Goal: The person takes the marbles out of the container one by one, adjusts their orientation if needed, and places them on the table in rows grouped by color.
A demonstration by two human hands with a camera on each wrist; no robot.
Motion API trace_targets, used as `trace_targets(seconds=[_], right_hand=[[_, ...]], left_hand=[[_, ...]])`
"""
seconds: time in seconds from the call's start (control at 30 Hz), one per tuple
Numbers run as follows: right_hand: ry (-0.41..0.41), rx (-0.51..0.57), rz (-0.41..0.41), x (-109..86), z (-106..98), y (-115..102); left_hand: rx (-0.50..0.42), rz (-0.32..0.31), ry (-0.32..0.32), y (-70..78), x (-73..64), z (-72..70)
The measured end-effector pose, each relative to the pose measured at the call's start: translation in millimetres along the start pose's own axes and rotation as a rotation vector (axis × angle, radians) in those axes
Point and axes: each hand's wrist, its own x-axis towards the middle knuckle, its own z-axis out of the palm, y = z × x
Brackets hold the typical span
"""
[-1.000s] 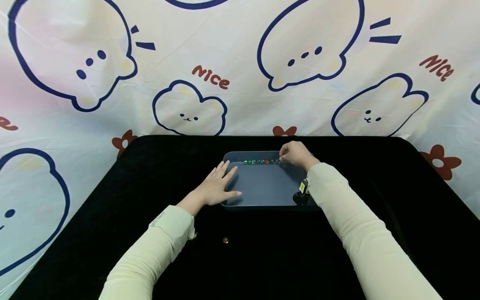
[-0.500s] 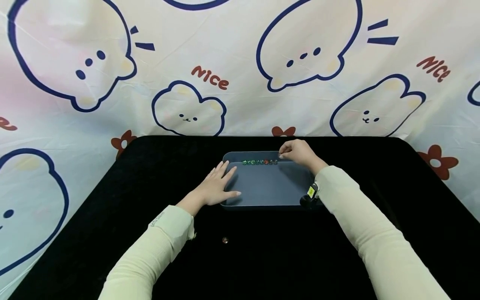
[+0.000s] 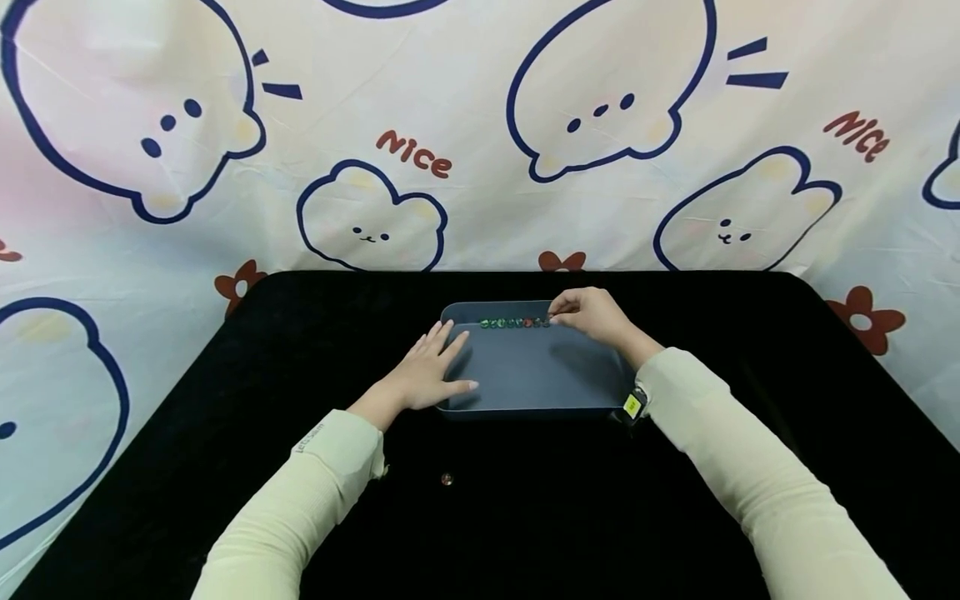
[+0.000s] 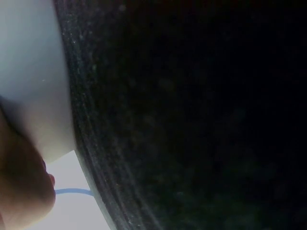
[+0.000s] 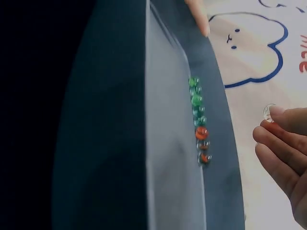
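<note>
along the far inner wall of a blue-grey tray (image 3: 547, 371), a row of marbles (image 5: 202, 133) is sitting in a straight line, green ones toward the left end, an orange one and darker clear ones toward the right. just beyond the right end of that row, the right hand (image 3: 592, 315) is holding a clear marble (image 5: 268, 112), its thumb and forefinger clamped on it and the other fingers curling underneath. the left hand (image 3: 426, 373) is lying across the tray's left rim, fingers spread apart, the thumb pointing inward over the tray floor. a loose marble (image 3: 447, 479) is resting outside the tray, on the black table (image 3: 540, 533), nearer the person than the near rim.

the tray floor is stretching open between the row and the near rim. on both sides, the tray is standing well apart from the table's edges, while its far rim is lying nearer the back edge. behind, a printed backdrop (image 3: 480, 217) is showing "nice" in red twice. at the right wrist, a yellow label (image 3: 632, 406) is facing up, too small to read; the print on the left sleeve (image 3: 330, 454) is staying unclear.
</note>
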Motion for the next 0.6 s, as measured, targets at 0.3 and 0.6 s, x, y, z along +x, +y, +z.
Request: trace_targets(seconds=[0.3, 0.6], right_hand=[[0.016, 0.039, -0.024, -15.1, 5.4, -14.2], [-0.011, 0.15, -0.046, -32.2, 11.4, -27.0]], left_hand=[[-0.011, 0.013, -0.005, -0.4, -0.8, -1.0], [-0.007, -0.003, -0.006, 1.8, -1.1, -1.9]])
